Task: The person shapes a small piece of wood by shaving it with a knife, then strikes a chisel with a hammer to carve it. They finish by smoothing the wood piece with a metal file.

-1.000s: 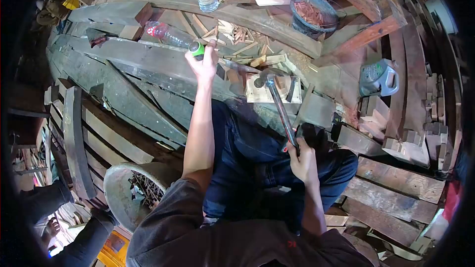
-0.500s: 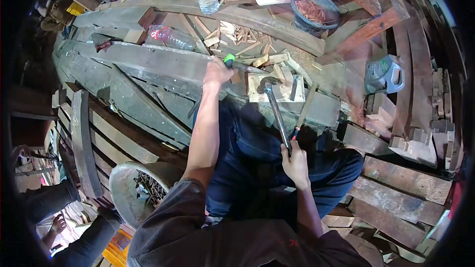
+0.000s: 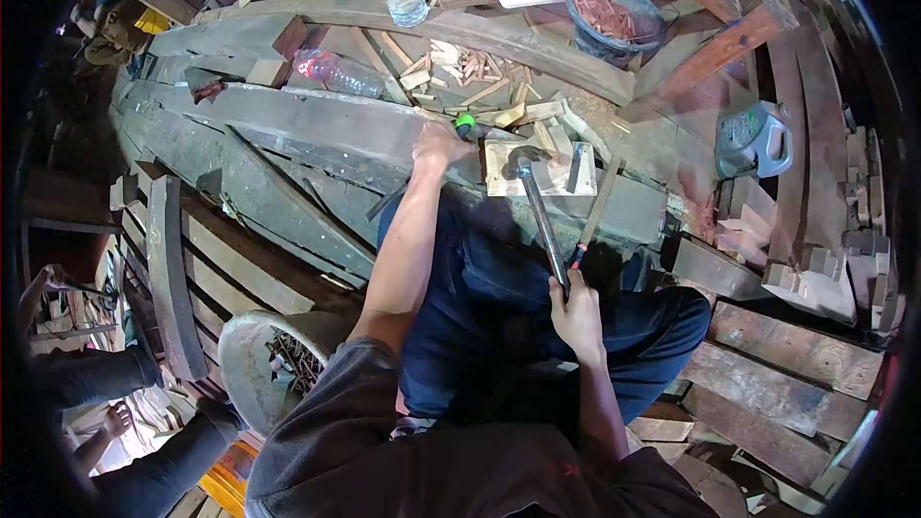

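My left hand (image 3: 438, 146) is closed around a tool with a black and green end (image 3: 465, 123), over the edge of a long grey beam (image 3: 317, 125). The rest of that tool is hidden by my fingers. My right hand (image 3: 578, 318) grips the shaft of a claw hammer (image 3: 542, 221). The hammer's head lies over a pale wooden block (image 3: 497, 178) that carries a dark strip (image 3: 576, 169). Beside the hammer, a long thin tool (image 3: 597, 211) with a red and black handle leans towards my right knee.
Wood offcuts (image 3: 460, 62) and a lying plastic bottle (image 3: 341, 74) are behind the beam. A bucket of reddish chips (image 3: 641, 50) and a jug (image 3: 756, 142) stand right. Nails fill a pale bucket (image 3: 240, 364) at left. Another person's legs (image 3: 173, 460) show lower left.
My left hand has shifted slightly right and down with the green-ended tool. The hammer and my right hand have barely moved; the whole view has shifted a little.
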### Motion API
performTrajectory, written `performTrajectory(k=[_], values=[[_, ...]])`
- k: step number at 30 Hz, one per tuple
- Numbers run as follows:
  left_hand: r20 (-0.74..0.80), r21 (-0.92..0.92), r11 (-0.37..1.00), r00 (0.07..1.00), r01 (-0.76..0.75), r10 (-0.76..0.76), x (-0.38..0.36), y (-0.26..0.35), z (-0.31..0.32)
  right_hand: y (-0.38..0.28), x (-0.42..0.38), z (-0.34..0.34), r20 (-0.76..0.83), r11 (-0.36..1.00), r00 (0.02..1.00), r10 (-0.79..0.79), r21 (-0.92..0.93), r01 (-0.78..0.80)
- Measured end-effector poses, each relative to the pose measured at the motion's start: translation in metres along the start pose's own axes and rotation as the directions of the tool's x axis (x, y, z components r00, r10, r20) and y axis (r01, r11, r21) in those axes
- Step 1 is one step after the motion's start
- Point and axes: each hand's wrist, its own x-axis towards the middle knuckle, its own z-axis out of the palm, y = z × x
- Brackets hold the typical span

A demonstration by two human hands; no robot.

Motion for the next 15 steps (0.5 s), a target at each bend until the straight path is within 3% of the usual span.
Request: performTrajectory(k=[2,15], values=[[0.051,-0.030,1.000,0.999,-0.007,0.009,0.008,-0.002,0.002,-0.002,0.000,-0.001,0.011,1.000,1.000,0.022,0.004,-0.023],[-0.072,-0.077,0.997,0.997,0.021,-0.027,0.005,-0.008,-0.010,-0.011,0.002,-0.005,0.039,0.998,0.998,0.054,-0.020,-0.053]])
